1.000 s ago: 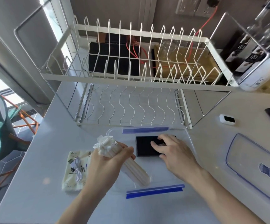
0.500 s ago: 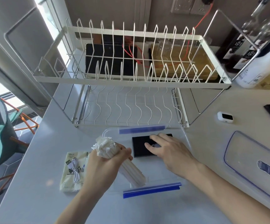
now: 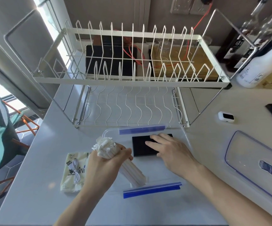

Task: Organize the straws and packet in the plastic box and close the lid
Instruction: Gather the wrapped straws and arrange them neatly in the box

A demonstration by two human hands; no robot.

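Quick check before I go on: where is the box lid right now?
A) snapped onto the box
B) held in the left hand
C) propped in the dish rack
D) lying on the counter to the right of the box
D: the lid lies flat on the counter right of the open plastic box, while the left hand grips the straws.

Count on the countertop (image 3: 39, 185): one clear plastic box (image 3: 186, 141) with two blue clips (image 3: 151, 190); one lid (image 3: 246, 162), lying apart; one black pad (image 3: 141, 147) in the box; one bundle of paper-wrapped straws (image 3: 130, 170) — individual number not countable; one tissue packet (image 3: 70, 181); one coiled white cable (image 3: 75, 170); one two-tier dish rack (image 3: 132, 82); one small white device (image 3: 226, 117); two hands — left hand (image 3: 102, 167), right hand (image 3: 172, 152).
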